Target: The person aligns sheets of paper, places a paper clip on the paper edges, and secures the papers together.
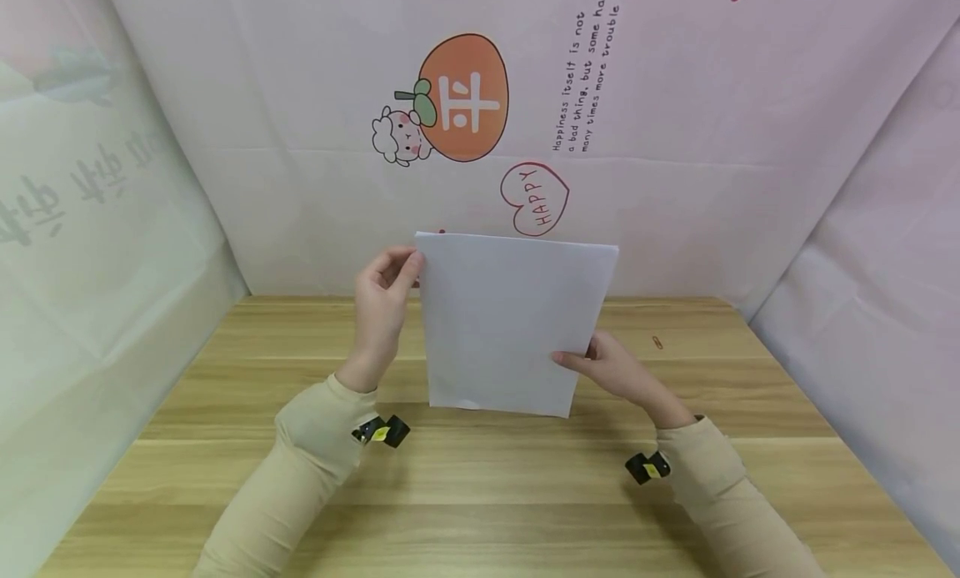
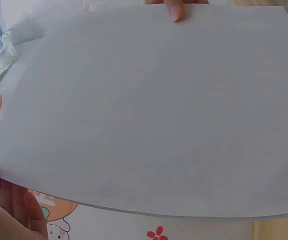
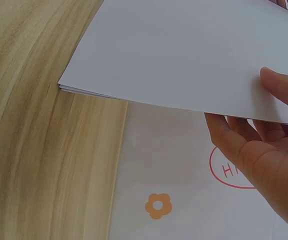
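Observation:
A thin stack of white paper sheets (image 1: 510, 319) stands nearly upright over the wooden table, its blank face toward me. My left hand (image 1: 384, 303) pinches the upper left corner between thumb and fingers. Lower on the opposite side, my right hand (image 1: 611, 365) grips the right edge, thumb on the front and fingers behind. In the right wrist view several layers show at a corner of the paper (image 3: 159, 55), slightly fanned apart. The left wrist view has the broad blank face of the paper (image 2: 149, 115) bowing a little along its lower edge.
A small reddish-brown paper clip (image 1: 657, 342) lies on the wooden table (image 1: 480, 495) to the right of the paper. Behind the table hangs a white printed cloth (image 1: 315, 203), and pale cloth walls stand at both sides. A black camera sits at each wrist.

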`<state>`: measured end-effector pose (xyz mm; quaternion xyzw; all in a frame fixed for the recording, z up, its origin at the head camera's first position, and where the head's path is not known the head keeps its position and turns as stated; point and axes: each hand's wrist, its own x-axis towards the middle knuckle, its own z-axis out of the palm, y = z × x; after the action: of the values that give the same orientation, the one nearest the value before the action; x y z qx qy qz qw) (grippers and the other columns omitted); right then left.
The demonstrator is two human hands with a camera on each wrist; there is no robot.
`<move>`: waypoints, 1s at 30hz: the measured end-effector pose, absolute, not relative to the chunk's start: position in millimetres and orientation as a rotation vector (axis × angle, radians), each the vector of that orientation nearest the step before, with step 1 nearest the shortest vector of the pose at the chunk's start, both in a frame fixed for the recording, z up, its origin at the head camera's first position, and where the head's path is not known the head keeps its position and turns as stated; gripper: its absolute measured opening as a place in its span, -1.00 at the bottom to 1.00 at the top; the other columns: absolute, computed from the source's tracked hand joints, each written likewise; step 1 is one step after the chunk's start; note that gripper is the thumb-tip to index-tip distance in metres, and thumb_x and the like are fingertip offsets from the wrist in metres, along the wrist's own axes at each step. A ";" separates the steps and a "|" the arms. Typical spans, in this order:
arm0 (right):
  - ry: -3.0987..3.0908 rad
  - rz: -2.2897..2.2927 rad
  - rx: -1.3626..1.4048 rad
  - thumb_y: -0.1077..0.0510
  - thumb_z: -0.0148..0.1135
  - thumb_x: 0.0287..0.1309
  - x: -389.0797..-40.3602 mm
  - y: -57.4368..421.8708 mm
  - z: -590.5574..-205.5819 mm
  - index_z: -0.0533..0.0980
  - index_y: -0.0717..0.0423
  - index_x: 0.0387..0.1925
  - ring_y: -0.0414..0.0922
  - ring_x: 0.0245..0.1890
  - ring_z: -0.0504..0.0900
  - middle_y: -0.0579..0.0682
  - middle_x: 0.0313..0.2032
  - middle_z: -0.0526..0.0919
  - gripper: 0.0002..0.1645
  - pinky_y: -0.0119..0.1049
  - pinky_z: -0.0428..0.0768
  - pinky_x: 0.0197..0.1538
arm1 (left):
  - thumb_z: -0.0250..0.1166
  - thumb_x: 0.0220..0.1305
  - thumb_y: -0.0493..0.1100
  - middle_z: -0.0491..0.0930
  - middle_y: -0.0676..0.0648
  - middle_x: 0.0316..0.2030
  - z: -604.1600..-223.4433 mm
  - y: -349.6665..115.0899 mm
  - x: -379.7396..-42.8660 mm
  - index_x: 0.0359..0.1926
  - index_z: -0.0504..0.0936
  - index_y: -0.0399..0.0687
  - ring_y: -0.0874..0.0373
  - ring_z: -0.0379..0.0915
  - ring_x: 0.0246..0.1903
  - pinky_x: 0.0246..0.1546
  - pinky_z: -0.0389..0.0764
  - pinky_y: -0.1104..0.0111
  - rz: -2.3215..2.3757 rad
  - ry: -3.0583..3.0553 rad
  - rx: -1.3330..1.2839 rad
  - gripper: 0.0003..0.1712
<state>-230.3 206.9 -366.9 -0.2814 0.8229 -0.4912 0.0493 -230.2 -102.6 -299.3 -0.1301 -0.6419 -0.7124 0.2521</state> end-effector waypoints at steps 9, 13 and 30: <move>2.495 -1.505 -0.895 0.20 0.15 0.28 -230.3 207.9 -370.5 0.29 0.26 0.24 0.14 0.17 0.47 0.25 0.19 0.46 -0.46 -0.01 0.52 0.11 | 0.27 0.26 -0.17 0.59 0.09 -0.34 -288.7 -101.7 -229.5 -0.17 0.57 -0.34 0.21 0.49 -0.32 -0.27 0.53 0.36 -1.915 -1.716 -0.383 -0.73; 2.487 -1.510 -0.900 0.20 0.14 0.28 -230.6 208.6 -371.2 0.28 0.26 0.25 0.14 0.18 0.46 0.25 0.20 0.45 -0.45 -0.02 0.51 0.12 | 0.28 0.25 -0.16 0.57 0.07 -0.33 -285.8 -101.3 -228.8 -0.17 0.57 -0.35 0.19 0.47 -0.32 -0.29 0.52 0.43 -1.900 -1.716 -0.404 -0.71; 2.575 -1.421 -0.855 0.12 0.15 0.29 -229.6 214.4 -374.4 0.39 0.25 0.18 0.07 0.03 0.58 0.21 0.10 0.55 -0.51 -0.21 0.59 -0.01 | 0.28 0.24 -0.23 0.53 0.08 -0.38 -284.8 -99.0 -229.4 -0.22 0.55 -0.33 0.22 0.42 -0.39 -0.32 0.48 0.48 -1.893 -1.661 -0.393 -0.80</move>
<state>-229.6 214.4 -374.4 -0.2789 0.8400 -0.4638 0.0394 -229.4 -99.0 -284.8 -0.1474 -0.6232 -0.7103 0.2922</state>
